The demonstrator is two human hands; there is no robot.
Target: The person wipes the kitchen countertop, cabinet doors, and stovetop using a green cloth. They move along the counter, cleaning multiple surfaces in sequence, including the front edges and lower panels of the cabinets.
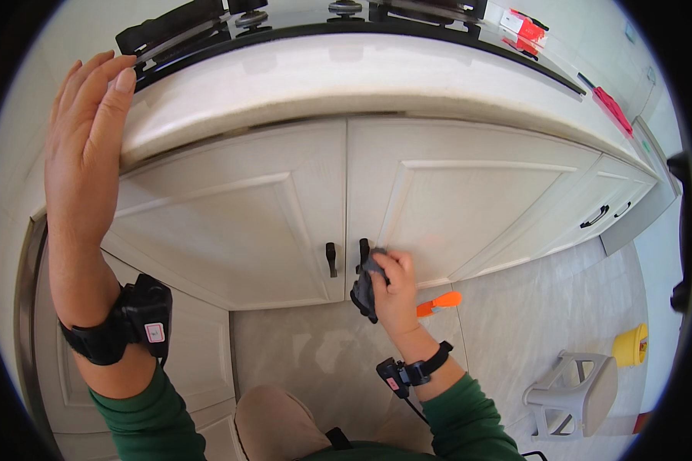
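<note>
My right hand (396,291) grips a dark grey cloth (365,291) against the white cabinet door (473,201), beside its black handle (363,253). The cloth partly covers that handle's lower end. A second black handle (331,259) is on the left cabinet door (219,230). My left hand (86,135) rests with its fingers extended at the left end of the white countertop (323,69), near the black gas hob (300,30). It holds nothing that I can see; its palm is hidden.
An orange object (440,303) lies on the grey tiled floor near my right hand. A grey plastic stool (582,392) and a yellow bucket (628,347) stand at the right. A red-and-white packet (523,31) and a pink item (613,109) are on the countertop.
</note>
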